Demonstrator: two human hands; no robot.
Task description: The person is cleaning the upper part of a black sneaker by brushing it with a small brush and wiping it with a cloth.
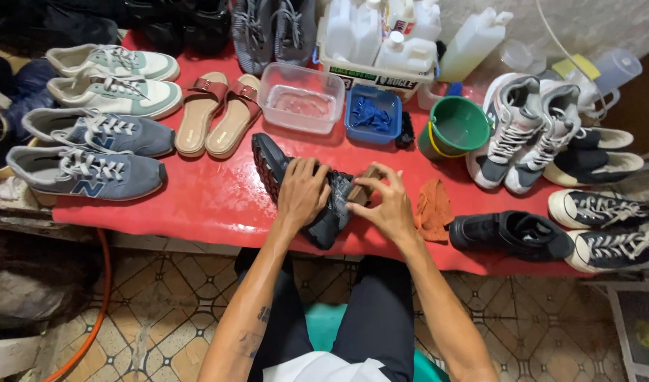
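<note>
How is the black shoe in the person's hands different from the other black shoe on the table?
The held black shoe lies tipped on its side, sole showing, with the left hand gripping it and the right hand pressing a brush against it. The other black shoe rests flat on its sole, untouched, off to the right. Both are dark lace-up sneakers on the red table.

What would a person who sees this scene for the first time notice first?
At the centre, the left hand presses a black shoe on the red table, while the right hand holds a brown block-like brush against it. Pairs of shoes lie all around, and a green bucket stands behind, right of centre.
</note>
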